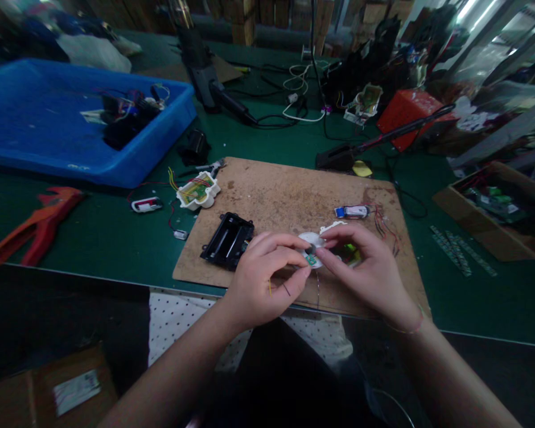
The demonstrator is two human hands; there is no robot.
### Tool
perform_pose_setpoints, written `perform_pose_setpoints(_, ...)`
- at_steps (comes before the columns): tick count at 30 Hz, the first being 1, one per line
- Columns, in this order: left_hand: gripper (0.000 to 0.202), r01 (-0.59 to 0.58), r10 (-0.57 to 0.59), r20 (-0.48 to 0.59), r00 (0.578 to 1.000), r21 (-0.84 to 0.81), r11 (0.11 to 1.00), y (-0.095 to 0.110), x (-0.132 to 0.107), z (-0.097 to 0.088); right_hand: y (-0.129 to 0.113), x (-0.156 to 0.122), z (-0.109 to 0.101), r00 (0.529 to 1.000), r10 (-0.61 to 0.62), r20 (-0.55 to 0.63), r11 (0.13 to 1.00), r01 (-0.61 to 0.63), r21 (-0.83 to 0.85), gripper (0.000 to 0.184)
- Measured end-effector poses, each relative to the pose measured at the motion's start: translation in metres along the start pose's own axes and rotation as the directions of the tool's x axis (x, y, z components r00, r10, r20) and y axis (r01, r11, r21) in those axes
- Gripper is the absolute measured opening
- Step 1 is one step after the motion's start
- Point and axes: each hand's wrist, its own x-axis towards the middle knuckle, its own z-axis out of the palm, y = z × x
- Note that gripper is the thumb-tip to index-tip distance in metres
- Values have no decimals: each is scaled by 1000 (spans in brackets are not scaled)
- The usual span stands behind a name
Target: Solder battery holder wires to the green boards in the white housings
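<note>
The left hand (pixel 271 276) and the right hand (pixel 370 270) both have thumb and fingers clamped on one small white round part (pixel 312 238), held in the gap between them. The part lies straight to the right of the left fingertips and to the left of the right ones, so neither hand is nearer: each touches an edge. Its outline is round, with no clear long axis; the line that counts seems to be the one running across it from hand to hand. A little green circuit board (pixel 311 260) sits on its near side, by the left thumb, and a thin wire (pixel 318 289) hangs below, toward the person. Whatever the fingertips cover cannot be told.

Just left of the left hand is a black housing (pixel 227 241), its long axis slanting away from the person. Beyond the right hand, a white housing (pixel 334 226) is partly hidden, and farther off a small cylinder (pixel 352 211) lies crosswise. All of these are on or above a brown board (pixel 289 184). Past its left edge, on the green tabletop (pixel 258 139), are red-handled pliers (pixel 40 223) and a blue tray (pixel 116 166); well to the right stands a cardboard box (pixel 468 229)
</note>
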Motion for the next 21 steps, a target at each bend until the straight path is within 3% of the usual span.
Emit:
perform_pose_setpoints(3,9,-21,21,53,998,12,1000,-1,2,0,-1,1,-1,1000,15,13,1000,-15,2,20)
perform_pose_setpoints(16,13,7,-10,50,999,54,998,-1,-1,-4,-8,6,-11,999,-35,37,994,39,-107,25)
perform_pose_setpoints(21,14,-3,1,37,999,43,999,-1,-4,-3,3,39,-37,977,104,-185,994,-106,-1,26)
